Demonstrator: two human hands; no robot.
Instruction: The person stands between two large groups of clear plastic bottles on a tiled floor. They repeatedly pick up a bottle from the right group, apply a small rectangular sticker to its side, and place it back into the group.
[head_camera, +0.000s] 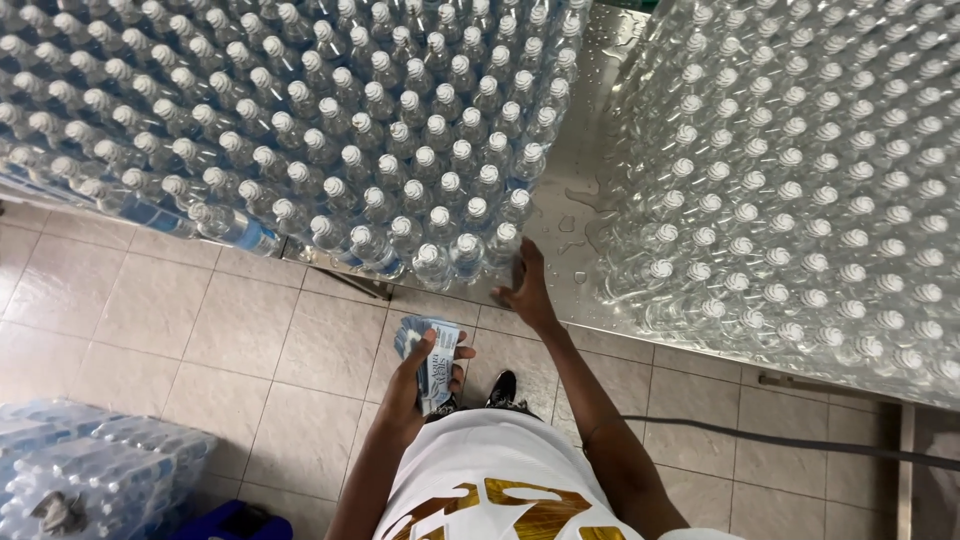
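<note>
Labels (432, 362), a blue-white stack, sit gripped in the left hand (420, 385); the right hand (527, 285), fingers open, touches a corner water bottle (505, 245).

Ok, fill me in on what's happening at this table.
A person stands at a wet metal table packed with capped clear bottles. The right hand touches a bottle at the near edge, while the left hand grips a stack of blue-and-white labels. Wrapped bottle packs sit on the tiled floor.
</note>
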